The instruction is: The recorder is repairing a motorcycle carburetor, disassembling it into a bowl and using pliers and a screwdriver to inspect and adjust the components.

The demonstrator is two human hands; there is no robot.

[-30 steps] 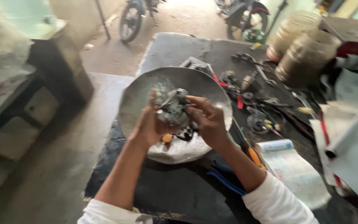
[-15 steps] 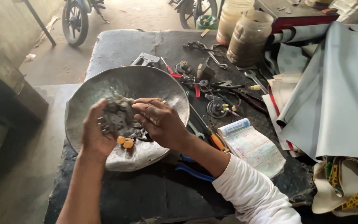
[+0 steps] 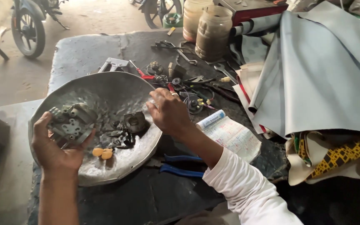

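Head view: your left hand (image 3: 59, 146) grips the carb body (image 3: 71, 123) over the pan (image 3: 105, 89), left rim. Right hand (image 3: 168, 111), at right rim, looks loosely closed, can't tell on what. Mid-strip-down, prob.; next needs a small part (image 3: 135, 122) from pan centre.

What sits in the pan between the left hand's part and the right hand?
In the head view, a dark housing and small dark parts lie in the pan between the carburetor body in the left hand and the right hand.

I am in a motorcycle repair workshop: tools (image 3: 180, 52) litter my bench (image 3: 88, 52), a motorcycle (image 3: 30, 25) parked beyond.
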